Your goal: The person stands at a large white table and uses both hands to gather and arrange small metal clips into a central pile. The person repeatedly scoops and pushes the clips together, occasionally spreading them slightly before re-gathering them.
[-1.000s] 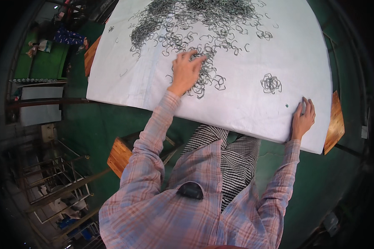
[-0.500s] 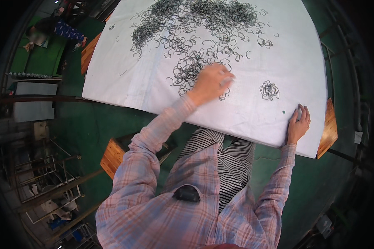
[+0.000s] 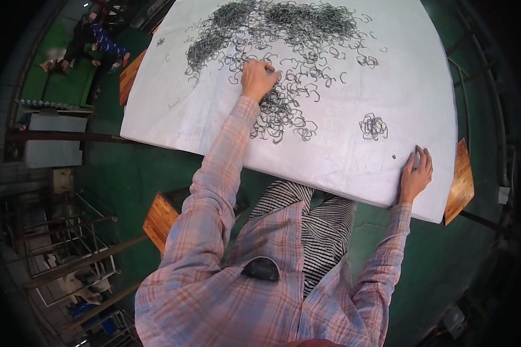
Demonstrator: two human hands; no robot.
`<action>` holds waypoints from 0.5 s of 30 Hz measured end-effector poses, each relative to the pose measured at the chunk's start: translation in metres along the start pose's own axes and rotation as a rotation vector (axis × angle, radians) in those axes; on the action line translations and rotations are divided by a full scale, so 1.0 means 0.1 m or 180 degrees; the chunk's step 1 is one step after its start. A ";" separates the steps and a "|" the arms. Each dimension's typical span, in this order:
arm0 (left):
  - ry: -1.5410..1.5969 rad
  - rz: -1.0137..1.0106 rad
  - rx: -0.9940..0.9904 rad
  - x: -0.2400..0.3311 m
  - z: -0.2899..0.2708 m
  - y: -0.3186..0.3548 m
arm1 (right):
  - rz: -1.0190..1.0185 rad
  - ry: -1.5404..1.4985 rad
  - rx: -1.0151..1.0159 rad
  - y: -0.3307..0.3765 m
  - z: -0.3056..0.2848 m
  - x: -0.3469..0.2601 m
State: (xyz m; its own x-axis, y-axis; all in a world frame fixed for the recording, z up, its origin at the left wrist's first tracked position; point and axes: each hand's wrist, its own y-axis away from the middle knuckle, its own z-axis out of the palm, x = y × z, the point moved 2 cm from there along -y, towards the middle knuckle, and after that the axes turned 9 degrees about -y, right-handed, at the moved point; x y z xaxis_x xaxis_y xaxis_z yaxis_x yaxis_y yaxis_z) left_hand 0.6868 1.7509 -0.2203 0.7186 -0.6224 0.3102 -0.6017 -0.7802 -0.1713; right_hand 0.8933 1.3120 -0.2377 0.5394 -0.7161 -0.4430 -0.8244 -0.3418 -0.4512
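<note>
My left hand (image 3: 257, 80) reaches over the white table (image 3: 168, 118) at the upper left edge of a loose heap of bent wire hooks (image 3: 276, 110). Its fingers curl down among the dark, C-shaped pieces; what they hold, if anything, is hidden. Flat on the near right corner rests my right hand (image 3: 417, 175), fingers stretched and apart with nothing in them. A tiny green speck (image 3: 394, 157) lies beside it. Farther up sits a small separate cluster of wire hooks (image 3: 374, 126).
A large spread of wire hooks (image 3: 309, 20) covers the table's far side, with a few strays at the left. Wooden stools (image 3: 458, 184) stand around the table. Metal frames (image 3: 69, 248) are at lower left; another person (image 3: 84, 43) is at upper left.
My left hand has moved left and away from me across the heap, uncovering its right part, where the hooks lie more spread out. My right hand stays in place.
</note>
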 end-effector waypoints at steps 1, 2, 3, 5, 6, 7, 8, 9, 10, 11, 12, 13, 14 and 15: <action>-0.0105 -0.0105 -0.0057 -0.02 0.05 -0.04 | -0.0020 -0.0028 -0.0008 -0.01 0.01 -0.01; 0.0014 -0.0175 -0.0296 0.01 0.07 -0.10 | -0.0014 -0.0035 -0.0006 -0.01 0.00 0.00; 0.0128 -0.0249 -0.0535 0.02 0.07 -0.15 | -0.0010 -0.0046 -0.0006 -0.01 0.00 0.01; 0.0066 0.0013 -0.0444 0.04 0.02 -0.18 | -0.0014 -0.0059 0.0011 -0.01 0.01 0.02; 0.0273 0.0021 -0.0488 0.04 -0.01 -0.18 | -0.0015 -0.0062 0.0018 -0.01 0.01 0.02; 0.0479 0.0027 -0.0534 0.02 -0.06 -0.18 | 0.0000 -0.0034 0.0030 -0.01 0.00 0.02; 0.0667 0.0012 -0.0575 0.03 -0.19 -0.15 | 0.0009 -0.0026 0.0028 -0.01 -0.01 0.00; 0.0675 -0.0025 -0.0595 0.05 -0.28 -0.15 | 0.0018 -0.0019 0.0025 0.00 -0.01 -0.01; 0.0726 -0.0024 -0.0649 0.03 -0.29 -0.16 | 0.0038 -0.0016 0.0019 0.00 -0.01 -0.01; 0.0782 -0.0027 -0.0698 0.01 -0.30 -0.18 | 0.0050 -0.0012 0.0014 -0.01 -0.02 0.00; 0.0838 -0.0029 -0.0749 -0.01 -0.32 -0.19 | 0.0064 -0.0007 0.0011 0.00 -0.02 0.00; 0.0932 -0.0114 -0.0795 -0.04 -0.35 -0.20 | 0.0041 -0.0054 0.0022 0.00 0.00 0.00; 0.1047 -0.0181 -0.0860 -0.02 -0.37 -0.20 | 0.0027 -0.0072 0.0042 0.01 -0.01 0.01; 0.1158 -0.0247 -0.0928 0.01 -0.39 -0.22 | 0.0017 -0.0088 0.0063 0.01 -0.01 0.02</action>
State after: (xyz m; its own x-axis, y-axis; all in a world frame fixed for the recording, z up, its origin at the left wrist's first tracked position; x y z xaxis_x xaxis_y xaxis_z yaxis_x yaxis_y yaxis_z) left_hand 0.6867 1.7696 -0.1796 0.6278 -0.4597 0.6282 -0.6612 -0.7407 0.1188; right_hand 0.8936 1.3092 -0.2382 0.5397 -0.7006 -0.4667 -0.8239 -0.3257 -0.4638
